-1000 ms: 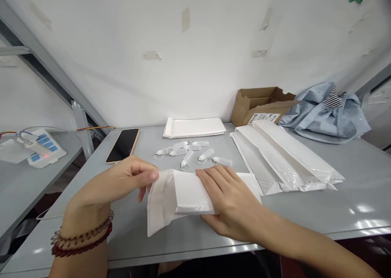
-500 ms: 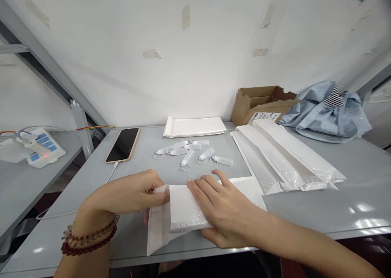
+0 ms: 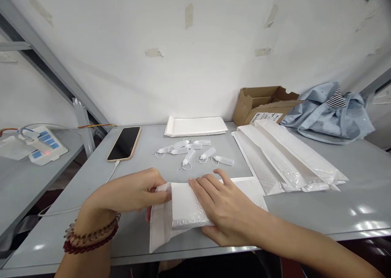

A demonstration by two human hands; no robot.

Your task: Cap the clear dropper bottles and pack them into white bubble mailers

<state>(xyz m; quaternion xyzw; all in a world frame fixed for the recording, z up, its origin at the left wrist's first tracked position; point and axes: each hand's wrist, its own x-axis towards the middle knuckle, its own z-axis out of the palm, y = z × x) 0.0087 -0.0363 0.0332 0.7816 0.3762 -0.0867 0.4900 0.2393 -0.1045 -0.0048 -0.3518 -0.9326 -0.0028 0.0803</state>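
A white padded envelope (image 3: pixel 187 204) lies at the table's front edge, its open flap to the left. My left hand (image 3: pixel 143 192) pinches the envelope at the flap, thumb on top and other fingers partly hidden beneath. Across its padded body rests my right hand (image 3: pixel 216 208), gripping it with fingers over the top and thumb at the near edge. Part of another white envelope (image 3: pixel 252 190) shows under and right of my right hand. Beyond my hands, several small clear bottles (image 3: pixel 188 157) with thin cap loops lie loose.
A phone (image 3: pixel 124 143) with a white cable lies on the grey table (image 3: pixel 305 212) at the left. Flat white envelopes (image 3: pixel 195 126) lie at the back, opened padded envelopes (image 3: pixel 284 155) at the right. Behind them are a cardboard box (image 3: pixel 262 104) and a blue cloth bag (image 3: pixel 332 119).
The whole view has shifted slightly. My hands keep nearly the same hold on the envelope.
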